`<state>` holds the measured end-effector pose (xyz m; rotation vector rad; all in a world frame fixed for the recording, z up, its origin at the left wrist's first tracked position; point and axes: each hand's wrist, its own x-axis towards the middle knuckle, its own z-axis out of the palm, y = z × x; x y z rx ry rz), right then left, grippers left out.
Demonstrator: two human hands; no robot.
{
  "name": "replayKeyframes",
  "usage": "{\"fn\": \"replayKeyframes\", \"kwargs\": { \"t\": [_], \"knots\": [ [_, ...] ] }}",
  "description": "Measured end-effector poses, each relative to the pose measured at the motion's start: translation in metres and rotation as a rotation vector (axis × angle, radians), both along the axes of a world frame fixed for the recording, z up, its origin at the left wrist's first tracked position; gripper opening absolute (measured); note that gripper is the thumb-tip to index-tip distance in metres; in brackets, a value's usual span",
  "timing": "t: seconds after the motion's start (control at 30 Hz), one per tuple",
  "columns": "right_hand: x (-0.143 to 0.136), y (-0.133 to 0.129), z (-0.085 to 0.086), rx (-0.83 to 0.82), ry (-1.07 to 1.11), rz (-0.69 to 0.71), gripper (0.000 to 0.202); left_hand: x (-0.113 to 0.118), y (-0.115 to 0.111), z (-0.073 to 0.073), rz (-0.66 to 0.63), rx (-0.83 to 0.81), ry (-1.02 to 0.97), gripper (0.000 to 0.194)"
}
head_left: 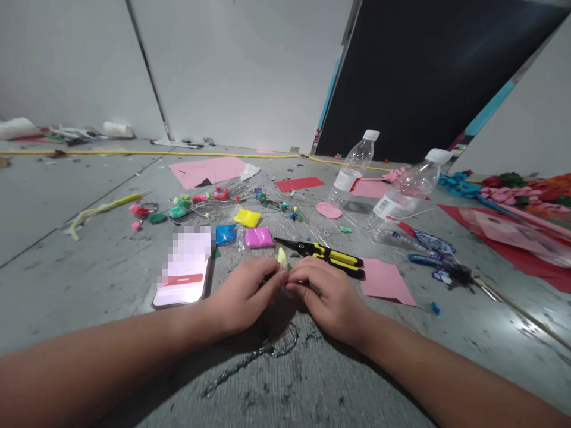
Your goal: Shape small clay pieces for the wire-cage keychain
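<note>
Pale-yellow piece (pixel 282 257): pinched by left hand (pixel 250 292) and right hand (pixel 333 297), apparently for steadiness; pliers (pixel 338 256) laid just beyond, seemingly for reach.

We log pliers (pixel 308 247): black, yellow | piece (pixel 282 256) beside pliers: pale yellow | packet (pixel 260 238) left of pliers: magenta | paper (pixel 387 282) right: pink

Left hand (pixel 250 291) and right hand (pixel 332 295) close together, fingertips (pixel 282 275) inward
</note>
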<state>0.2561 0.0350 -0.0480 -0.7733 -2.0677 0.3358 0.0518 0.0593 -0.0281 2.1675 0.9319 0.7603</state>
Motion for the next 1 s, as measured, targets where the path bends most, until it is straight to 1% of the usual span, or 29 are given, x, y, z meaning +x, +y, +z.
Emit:
{"fn": "replayKeyframes", "kwargs": {
  "t": [0.1, 0.2, 0.27, 0.37, 0.43, 0.53, 0.57, 0.6, 0.67, 0.77, 0.83, 1.0],
  "knots": [
    [0.0, -0.001, 0.001, -0.071, 0.011, -0.047, 0.017, 0.001, 0.001, 0.001, -0.009, 0.017, 0.002, 0.034],
    [0.0, -0.001, 0.001, -0.132, 0.002, -0.143, 0.017, 0.001, 0.001, 0.001, 0.0, 0.039, 0.0, 0.033],
    [0.001, -0.002, 0.001, -0.103, -0.007, -0.21, 0.017, 0.002, 0.002, 0.0, 0.003, 0.049, 0.004, 0.031],
    [0.004, -0.001, 0.002, -0.052, -0.022, -0.251, 0.017, 0.002, 0.001, -0.002, 0.009, 0.052, 0.009, 0.03],
    [0.007, 0.001, 0.003, -0.057, -0.028, -0.282, 0.019, 0.001, 0.001, -0.003, 0.047, 0.058, 0.001, 0.031],
    [0.013, 0.011, 0.001, -0.068, -0.044, -0.382, 0.026, 0.0, 0.002, -0.004, 0.14, 0.064, -0.026, 0.033],
    [0.016, 0.015, 0.0, -0.069, -0.067, -0.404, 0.026, 0.0, 0.003, -0.005, 0.165, 0.059, -0.035, 0.034],
    [0.017, 0.02, -0.002, -0.068, -0.1, -0.415, 0.022, 0.0, 0.004, -0.005, 0.183, 0.052, -0.042, 0.033],
    [0.019, 0.027, -0.007, -0.061, -0.193, -0.392, 0.015, 0.0, 0.005, -0.006, 0.199, 0.034, -0.052, 0.033],
    [0.016, 0.033, -0.014, -0.045, -0.327, -0.364, 0.021, 0.0, 0.005, -0.005, 0.196, 0.016, -0.062, 0.034],
    [0.013, 0.035, -0.016, -0.035, -0.392, -0.362, 0.02, 0.001, 0.005, -0.005, 0.187, 0.011, -0.064, 0.034],
    [0.013, 0.048, -0.017, -0.009, -0.445, -0.4, 0.02, 0.001, 0.005, -0.004, 0.174, -0.005, -0.062, 0.033]
  ]
}}
